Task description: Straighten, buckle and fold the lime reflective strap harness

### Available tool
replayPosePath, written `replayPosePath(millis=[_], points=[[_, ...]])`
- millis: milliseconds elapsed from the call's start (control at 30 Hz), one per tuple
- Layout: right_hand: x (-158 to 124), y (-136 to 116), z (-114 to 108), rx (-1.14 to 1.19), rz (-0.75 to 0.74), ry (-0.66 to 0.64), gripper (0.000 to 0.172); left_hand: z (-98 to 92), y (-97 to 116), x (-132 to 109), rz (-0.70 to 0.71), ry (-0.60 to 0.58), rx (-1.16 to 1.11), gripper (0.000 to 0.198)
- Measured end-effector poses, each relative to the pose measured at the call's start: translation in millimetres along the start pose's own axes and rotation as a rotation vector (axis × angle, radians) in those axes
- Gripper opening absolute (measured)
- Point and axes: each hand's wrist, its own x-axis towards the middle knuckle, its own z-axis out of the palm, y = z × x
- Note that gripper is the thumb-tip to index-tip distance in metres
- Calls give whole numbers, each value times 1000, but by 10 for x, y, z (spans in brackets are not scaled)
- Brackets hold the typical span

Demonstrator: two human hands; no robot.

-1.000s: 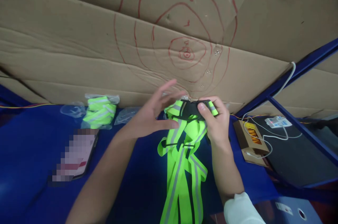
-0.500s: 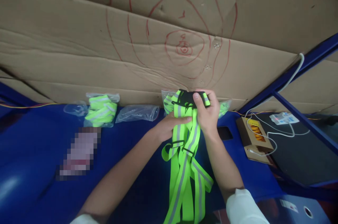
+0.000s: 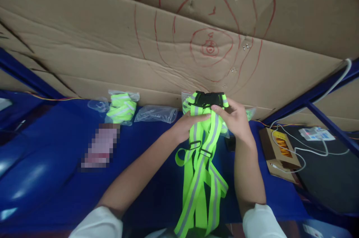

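A neon-yellow reflective vest made of straps (image 3: 200, 178) with grey stripes hangs from both my hands. My left hand (image 3: 188, 127) is closed round its straps from the left, thumb lying across them. On the other side my right hand (image 3: 234, 116) grips the upper end, its thumb just below the black buckle (image 3: 209, 99). Black strap sliders (image 3: 206, 153) sit lower on the straps, whose ends hang down toward me. Behind the hands lies a bagged neon bundle (image 3: 186, 101), partly hidden.
On the blue table (image 3: 157, 163) stand another bagged neon bundle (image 3: 122, 107), an empty-looking clear bag (image 3: 157, 113) and a blurred-out pinkish item (image 3: 101, 146). To the right are an open cardboard box (image 3: 280, 152), white cables and a blue metal bar (image 3: 331, 125). Cardboard (image 3: 92, 36) walls off the back.
The view has shifted, so the surroundings appear further right. My right thumb has slid from over the buckle to just beneath it. Both hands still hold the vest.
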Motion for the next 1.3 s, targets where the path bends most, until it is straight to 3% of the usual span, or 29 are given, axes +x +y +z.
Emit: replayPosePath(millis=[133,300,467,567,700,833,933,1000,1100,1167,1300], points=[[46,41,114,-170,-110,110,30,4,-18,40,-96,-12,-156,32],[86,144,111,-165,-239,63,39,-28,78,11,-102,-4,-189,27],[116,254,62,-192,-288,-14,35,-78,187,-34,-106,-45,-184,49],[112,244,16,-135,-250,-141,32,-66,249,-73,-122,-83,-134,64],[60,156,-152,-84,-157,-382,41,-41,289,-95,-204,-113,-66,54],[-7,109,-378,73,-50,-494,60,-29,260,-74,-142,57,-2,43],[-24,134,-409,155,75,-384,69,-9,203,-66,-45,146,76,44],[-10,158,-329,111,161,-301,62,8,167,-68,-45,120,112,43],[28,162,-143,101,240,-320,44,25,141,-65,-52,106,111,38],[52,134,-39,133,246,-282,38,27,140,-49,-49,81,73,39],[66,49,54,74,153,-41,32,15,122,-8,-184,-69,-33,42]])
